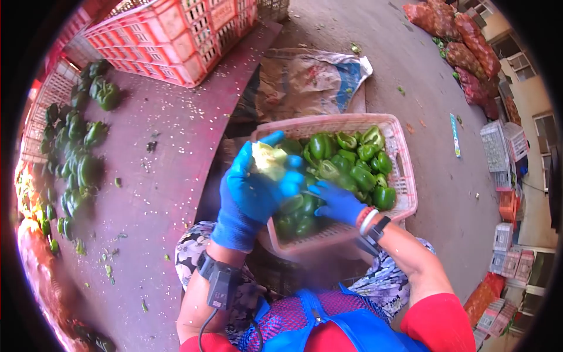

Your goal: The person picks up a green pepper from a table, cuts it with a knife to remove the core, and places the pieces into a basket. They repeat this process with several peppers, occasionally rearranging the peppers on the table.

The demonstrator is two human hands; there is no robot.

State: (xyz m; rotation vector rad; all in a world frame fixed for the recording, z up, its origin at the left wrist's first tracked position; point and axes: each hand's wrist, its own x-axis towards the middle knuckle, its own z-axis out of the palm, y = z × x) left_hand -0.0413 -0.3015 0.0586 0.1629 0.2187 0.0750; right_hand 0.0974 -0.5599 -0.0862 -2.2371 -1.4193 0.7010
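Note:
My left hand [252,185], in a blue glove, is raised over the left side of a pink plastic crate [404,176]. Its fingers curl around a pale, yellow-green piece [268,159] that looks like a cut bell pepper with its inside showing. Close by on the right, my right hand [339,202], also gloved in blue, hovers over the crate with its fingers drawn together. Whatever sits between those fingers is too blurred to name. Green bell peppers [358,170], some of them cut open, fill the crate in front of me.
Whole green peppers [76,152] lie heaped on the reddish board [158,158] to the left, among scattered seeds. A large red-pink crate [176,44] stands at the upper left. Beyond my crate lies a crumpled sack [305,79]. Filled red sacks [475,44] line the right.

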